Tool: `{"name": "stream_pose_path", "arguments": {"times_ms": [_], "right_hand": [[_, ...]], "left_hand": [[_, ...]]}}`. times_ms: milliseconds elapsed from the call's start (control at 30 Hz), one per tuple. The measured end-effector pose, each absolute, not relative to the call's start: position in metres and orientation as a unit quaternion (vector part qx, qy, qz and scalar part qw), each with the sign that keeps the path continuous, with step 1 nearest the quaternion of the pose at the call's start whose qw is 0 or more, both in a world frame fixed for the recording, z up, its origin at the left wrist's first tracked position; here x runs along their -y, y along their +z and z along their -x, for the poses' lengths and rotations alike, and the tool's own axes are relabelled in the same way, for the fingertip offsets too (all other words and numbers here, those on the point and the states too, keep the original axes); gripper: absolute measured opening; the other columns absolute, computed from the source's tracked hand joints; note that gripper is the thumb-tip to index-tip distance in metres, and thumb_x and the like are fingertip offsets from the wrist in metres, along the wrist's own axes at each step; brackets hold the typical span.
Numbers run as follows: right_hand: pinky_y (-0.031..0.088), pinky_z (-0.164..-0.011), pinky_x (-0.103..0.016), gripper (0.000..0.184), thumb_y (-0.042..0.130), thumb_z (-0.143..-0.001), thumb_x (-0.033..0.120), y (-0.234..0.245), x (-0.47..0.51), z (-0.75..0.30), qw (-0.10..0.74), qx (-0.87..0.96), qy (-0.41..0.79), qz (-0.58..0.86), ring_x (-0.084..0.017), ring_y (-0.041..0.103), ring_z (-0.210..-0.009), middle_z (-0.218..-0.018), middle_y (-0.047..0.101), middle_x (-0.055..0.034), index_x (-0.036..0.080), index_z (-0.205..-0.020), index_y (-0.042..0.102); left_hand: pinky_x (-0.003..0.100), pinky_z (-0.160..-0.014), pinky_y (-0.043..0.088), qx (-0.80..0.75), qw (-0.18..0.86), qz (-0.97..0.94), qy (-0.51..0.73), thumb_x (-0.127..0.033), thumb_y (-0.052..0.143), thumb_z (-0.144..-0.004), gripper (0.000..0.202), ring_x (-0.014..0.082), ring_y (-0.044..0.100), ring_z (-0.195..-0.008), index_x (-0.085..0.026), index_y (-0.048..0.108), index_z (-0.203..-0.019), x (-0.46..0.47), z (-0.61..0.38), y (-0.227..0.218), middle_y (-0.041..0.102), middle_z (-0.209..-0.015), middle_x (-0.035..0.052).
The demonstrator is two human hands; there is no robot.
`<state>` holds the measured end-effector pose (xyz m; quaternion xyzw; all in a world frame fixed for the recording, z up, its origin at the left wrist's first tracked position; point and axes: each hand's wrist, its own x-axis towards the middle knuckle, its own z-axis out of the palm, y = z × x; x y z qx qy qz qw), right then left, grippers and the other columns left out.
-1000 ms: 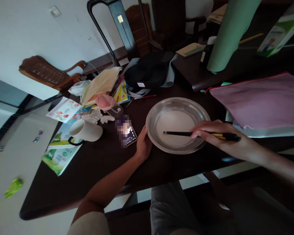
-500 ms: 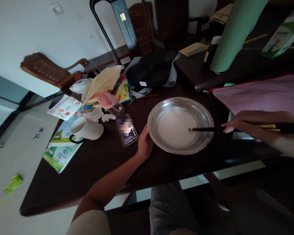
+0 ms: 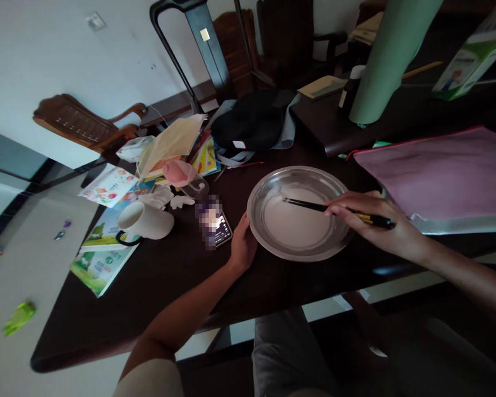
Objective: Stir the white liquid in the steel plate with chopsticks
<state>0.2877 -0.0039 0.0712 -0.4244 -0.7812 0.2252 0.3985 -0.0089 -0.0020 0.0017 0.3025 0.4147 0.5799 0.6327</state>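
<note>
A shallow stainless steel basin [image 3: 259, 242] sits on the dark table, with a smooth whitish substance [image 3: 293, 223] inside; whether it is liquid or powder I cannot tell. At the basin's left side, my left hand [image 3: 243, 245] grips the rim, its thumb on the edge and its other fingers partly hidden. My right hand [image 3: 366, 218] is closed around black chopsticks [image 3: 308, 204] with gold bands near the handle end. Their tips reach over the middle of the basin, at or just above the whitish surface. Left of my left hand lies a lit phone [image 3: 221, 226].
A white mug [image 3: 146, 220], a pink-topped clear bottle [image 3: 186, 179], crumpled tissue and books [image 3: 103, 267] occupy the table's left. Behind the basin lies a black bag [image 3: 248, 124]. A pink zip pouch [image 3: 438, 171] is at right, near a tall green cylinder [image 3: 380, 71].
My right hand has moved left with the chopsticks, from beyond the basin's right side to its right rim. The chopstick tips have shifted left and up. My left hand stays on the rim.
</note>
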Motion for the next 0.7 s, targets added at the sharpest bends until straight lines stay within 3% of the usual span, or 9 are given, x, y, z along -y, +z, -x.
{"name": "stream_pose_path", "arguments": {"times_ms": [200,333,467,567,700], "right_hand": [[0.055,-0.065,-0.032,0.021,0.068,-0.102,0.04,0.106,0.013,-0.314,0.394,0.753,0.221,0.478,-0.019,0.077,-0.074,-0.087,0.084,-0.0007,0.031,-0.09,0.083],[0.054,-0.06,-0.031,0.03,0.066,-0.102,0.056,0.121,0.027,-0.329,0.344,0.756,0.223,0.511,-0.019,0.077,-0.071,-0.084,0.085,0.0023,0.038,-0.087,0.085],[0.061,-0.071,-0.032,0.038,0.062,-0.104,0.061,0.116,0.031,-0.318,0.312,0.762,0.299,0.481,-0.02,0.082,-0.079,-0.089,0.087,0.0011,0.037,-0.086,0.085],[0.062,-0.084,-0.037,0.034,0.062,-0.106,0.054,0.099,0.029,-0.296,0.332,0.772,0.301,0.45,-0.023,0.084,-0.091,-0.096,0.088,-0.001,0.034,-0.091,0.085],[0.057,-0.087,-0.038,0.026,0.062,-0.106,0.043,0.072,0.017,-0.281,0.378,0.78,0.251,0.432,-0.023,0.084,-0.097,-0.103,0.088,-0.0003,0.032,-0.095,0.083]], "left_hand": [[0.048,-0.122,0.048,-0.413,0.635,-0.298,0.581,-0.045,0.081,-0.086,0.031,0.0334,0.07,-0.133,-0.023,0.082,-0.108,0.002,0.008,0.002,0.084,-0.118,0.0042],[0.05,-0.121,0.049,-0.415,0.632,-0.298,0.582,-0.046,0.081,-0.086,0.033,0.0346,0.07,-0.133,-0.023,0.082,-0.11,0.002,0.009,0.001,0.084,-0.121,0.0053],[0.05,-0.122,0.049,-0.415,0.634,-0.3,0.579,-0.046,0.081,-0.086,0.034,0.0352,0.067,-0.138,-0.023,0.081,-0.11,0.003,0.01,0.0,0.084,-0.122,0.0059],[0.049,-0.122,0.049,-0.414,0.635,-0.301,0.579,-0.046,0.081,-0.087,0.032,0.0351,0.066,-0.139,-0.023,0.081,-0.109,0.002,0.01,0.0,0.084,-0.12,0.0061],[0.048,-0.121,0.049,-0.42,0.634,-0.305,0.573,-0.045,0.078,-0.089,0.031,0.0343,0.067,-0.138,-0.023,0.081,-0.111,0.002,0.011,0.0,0.083,-0.122,0.0064]]}}
